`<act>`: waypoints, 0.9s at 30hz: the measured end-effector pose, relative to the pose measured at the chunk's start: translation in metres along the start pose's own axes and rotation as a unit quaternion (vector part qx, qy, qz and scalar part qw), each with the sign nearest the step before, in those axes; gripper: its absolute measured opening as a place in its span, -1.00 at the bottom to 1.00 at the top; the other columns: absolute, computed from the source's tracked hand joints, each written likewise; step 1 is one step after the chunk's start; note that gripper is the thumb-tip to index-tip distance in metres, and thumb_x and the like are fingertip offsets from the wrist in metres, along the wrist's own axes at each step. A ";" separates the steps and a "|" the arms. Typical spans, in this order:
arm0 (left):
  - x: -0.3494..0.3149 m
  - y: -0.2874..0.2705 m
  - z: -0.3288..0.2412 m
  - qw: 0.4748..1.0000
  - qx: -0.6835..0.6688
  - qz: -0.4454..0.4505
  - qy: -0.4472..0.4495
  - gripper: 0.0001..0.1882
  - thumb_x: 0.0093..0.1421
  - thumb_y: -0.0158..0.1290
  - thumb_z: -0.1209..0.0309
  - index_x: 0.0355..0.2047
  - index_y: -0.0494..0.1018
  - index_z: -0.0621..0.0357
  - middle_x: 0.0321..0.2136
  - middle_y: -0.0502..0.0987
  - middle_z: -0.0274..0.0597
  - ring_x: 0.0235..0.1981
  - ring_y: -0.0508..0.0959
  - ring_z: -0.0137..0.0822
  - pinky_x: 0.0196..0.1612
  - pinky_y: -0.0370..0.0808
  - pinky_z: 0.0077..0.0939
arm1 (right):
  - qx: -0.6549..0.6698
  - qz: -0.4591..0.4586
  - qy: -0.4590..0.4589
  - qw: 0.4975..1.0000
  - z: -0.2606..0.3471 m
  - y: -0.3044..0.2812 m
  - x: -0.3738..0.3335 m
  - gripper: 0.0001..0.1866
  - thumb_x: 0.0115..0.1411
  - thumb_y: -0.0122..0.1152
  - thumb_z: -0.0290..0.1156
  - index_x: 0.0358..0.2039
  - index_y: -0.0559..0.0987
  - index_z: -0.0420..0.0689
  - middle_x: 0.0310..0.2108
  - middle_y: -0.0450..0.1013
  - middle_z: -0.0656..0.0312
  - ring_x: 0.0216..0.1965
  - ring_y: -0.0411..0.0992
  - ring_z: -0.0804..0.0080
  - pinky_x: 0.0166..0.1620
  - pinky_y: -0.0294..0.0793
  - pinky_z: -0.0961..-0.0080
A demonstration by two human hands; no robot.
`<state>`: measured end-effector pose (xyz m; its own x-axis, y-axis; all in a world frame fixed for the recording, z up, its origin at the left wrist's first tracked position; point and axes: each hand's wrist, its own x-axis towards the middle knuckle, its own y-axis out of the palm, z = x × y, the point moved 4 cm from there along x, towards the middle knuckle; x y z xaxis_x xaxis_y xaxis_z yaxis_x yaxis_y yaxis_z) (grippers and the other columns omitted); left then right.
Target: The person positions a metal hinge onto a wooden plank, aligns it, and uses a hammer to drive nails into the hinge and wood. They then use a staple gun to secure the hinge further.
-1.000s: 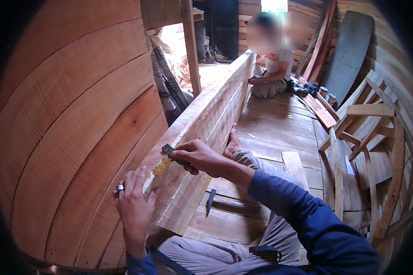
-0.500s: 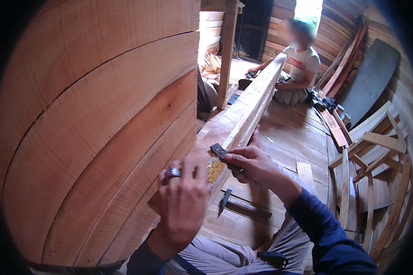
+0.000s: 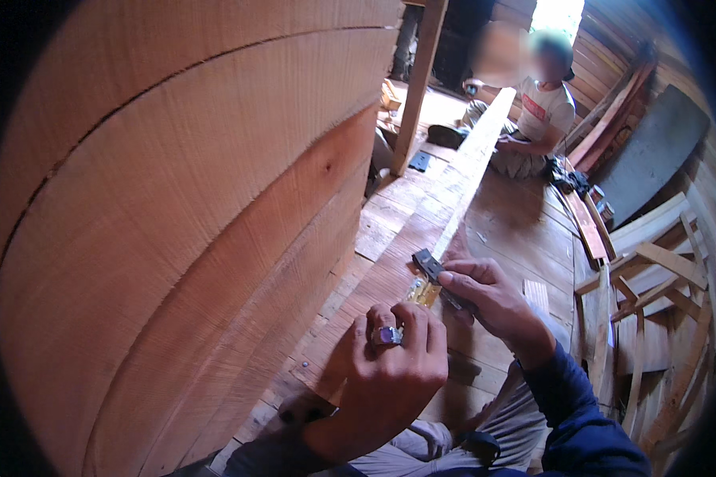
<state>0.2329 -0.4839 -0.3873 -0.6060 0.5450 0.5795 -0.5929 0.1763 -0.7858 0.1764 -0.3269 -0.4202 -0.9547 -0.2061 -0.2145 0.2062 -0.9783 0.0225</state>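
Observation:
A long wooden board (image 3: 473, 163) stands on edge and runs away from me. My right hand (image 3: 497, 298) pinches a small dark block-shaped tool (image 3: 426, 264) between thumb and fingers, against the board's edge; its exact kind is unclear. Just below that tool, a brass hinge (image 3: 427, 294) rests at the board's edge. My left hand (image 3: 398, 362), wearing a ring with a purple stone (image 3: 387, 335), is closed with bent fingers at the near end of the hinge. Its fingertips are hidden from me.
A wall of wide planks (image 3: 215, 199) rises close on my left. Beyond the board's far end a co-worker (image 3: 542, 111) sits on the floor. Wooden frame pieces (image 3: 652, 278) and a grey sheet (image 3: 652, 155) lean on the right. A post (image 3: 419, 87) stands farther back.
My view has shifted, so the board and both hands appear farther right. My left hand has come closer beneath the hinge. The hammer on the floor is now mostly hidden. The co-worker's hand has risen.

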 end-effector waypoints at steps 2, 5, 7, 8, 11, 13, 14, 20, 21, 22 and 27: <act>-0.001 0.000 0.001 1.000 -0.014 0.001 0.014 -0.74 -0.01 0.06 0.41 -0.30 0.45 0.28 -0.38 0.43 -0.12 -0.28 0.49 -0.21 -0.25 0.49 -0.42 | -0.018 0.000 -0.013 1.000 0.002 0.001 0.001 -0.65 0.28 0.09 -0.26 -0.15 0.53 -0.32 -0.65 0.26 0.45 -0.67 0.18 0.75 -0.63 0.14 0.74; -0.002 0.002 -0.002 0.999 -0.023 0.007 0.041 -0.74 0.00 0.06 0.43 -0.29 0.47 0.30 -0.35 0.44 -0.04 -0.24 0.49 -0.15 -0.18 0.49 -0.34 | -0.015 0.022 -0.021 0.999 -0.002 -0.003 0.002 -0.65 0.28 0.09 -0.27 -0.11 0.52 -0.32 -0.66 0.25 0.48 -0.67 0.17 0.76 -0.63 0.10 0.75; -0.003 0.000 -0.001 0.998 -0.017 0.012 0.055 -0.75 0.00 0.06 0.44 -0.30 0.48 0.30 -0.34 0.44 -0.01 -0.23 0.50 -0.13 -0.16 0.49 -0.31 | -0.007 0.023 -0.017 1.000 -0.006 -0.004 0.005 -0.65 0.28 0.09 -0.28 -0.09 0.53 -0.31 -0.64 0.27 0.51 -0.67 0.15 0.80 -0.63 0.07 0.75; -0.003 0.000 -0.001 0.998 -0.014 0.018 0.058 -0.76 0.00 0.06 0.44 -0.30 0.49 0.30 -0.33 0.45 -0.01 -0.23 0.50 -0.12 -0.15 0.49 -0.29 | -0.009 0.028 -0.020 0.999 -0.006 -0.003 0.007 -0.66 0.28 0.09 -0.28 -0.09 0.53 -0.30 -0.63 0.28 0.51 -0.66 0.14 0.81 -0.63 0.07 0.75; -0.004 0.000 -0.002 0.997 -0.009 0.023 0.069 -0.77 0.01 0.04 0.44 -0.32 0.49 0.29 -0.32 0.45 0.01 -0.23 0.50 -0.10 -0.13 0.48 -0.25 | -0.008 0.044 -0.026 0.999 -0.008 -0.006 0.006 -0.65 0.29 0.08 -0.28 -0.08 0.53 -0.31 -0.53 0.36 0.50 -0.57 0.18 0.85 -0.56 0.11 0.80; -0.004 0.004 -0.001 0.997 -0.002 0.010 0.074 -0.77 0.01 0.00 0.41 -0.35 0.48 0.29 -0.34 0.43 0.00 -0.25 0.49 -0.10 -0.15 0.48 -0.24 | 0.007 0.053 -0.029 0.998 -0.001 -0.003 0.005 -0.65 0.29 0.08 -0.29 -0.08 0.52 -0.33 -0.47 0.40 0.49 -0.51 0.21 0.86 -0.51 0.15 0.83; -0.004 0.005 0.000 0.997 -0.007 0.012 0.073 -0.77 0.01 0.01 0.41 -0.34 0.48 0.29 -0.34 0.44 0.00 -0.25 0.49 -0.10 -0.15 0.48 -0.24 | 0.014 0.062 -0.029 0.998 0.002 -0.002 0.004 -0.65 0.29 0.08 -0.30 -0.08 0.52 -0.34 -0.45 0.40 0.49 -0.48 0.22 0.85 -0.49 0.17 0.84; -0.001 0.001 0.013 0.991 -0.132 0.027 0.011 -0.73 0.02 0.03 0.43 -0.23 0.47 0.24 -0.35 0.45 -0.09 -0.29 0.51 -0.16 -0.22 0.48 -0.34 | 0.013 0.083 -0.017 0.996 0.000 -0.004 0.009 -0.66 0.29 0.08 -0.32 -0.11 0.53 -0.37 -0.39 0.43 0.46 -0.41 0.27 0.84 -0.41 0.24 0.84; 0.002 0.000 0.017 0.983 -0.170 0.071 -0.013 -0.73 0.02 0.06 0.47 -0.22 0.47 0.26 -0.32 0.46 -0.07 -0.28 0.51 -0.12 -0.24 0.48 -0.33 | 0.024 0.086 -0.016 0.996 -0.001 -0.005 0.009 -0.66 0.29 0.08 -0.32 -0.11 0.53 -0.36 -0.41 0.42 0.47 -0.44 0.26 0.84 -0.44 0.23 0.84; 0.007 -0.007 0.023 0.971 -0.208 0.114 -0.038 -0.73 0.02 0.09 0.51 -0.22 0.46 0.28 -0.30 0.47 -0.05 -0.28 0.52 -0.09 -0.25 0.48 -0.32 | 0.034 0.090 -0.016 0.995 -0.001 -0.004 0.010 -0.66 0.29 0.07 -0.31 -0.11 0.53 -0.36 -0.43 0.41 0.48 -0.46 0.25 0.85 -0.46 0.21 0.83; 0.033 0.002 0.055 0.914 -0.362 0.165 -0.081 -0.75 0.05 0.11 0.56 -0.21 0.46 0.27 -0.38 0.46 -0.02 -0.36 0.52 -0.09 -0.34 0.45 -0.30 | 0.043 0.090 -0.020 0.995 -0.008 -0.004 0.014 -0.67 0.30 0.06 -0.30 -0.12 0.53 -0.34 -0.56 0.33 0.53 -0.59 0.17 0.85 -0.58 0.09 0.81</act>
<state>0.1827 -0.5101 -0.3578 -0.7936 0.5480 0.2643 0.1064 0.5527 -0.8265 0.1643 -0.3253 -0.4312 -0.9125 -0.3766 -0.1599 0.3564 -0.9236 0.1416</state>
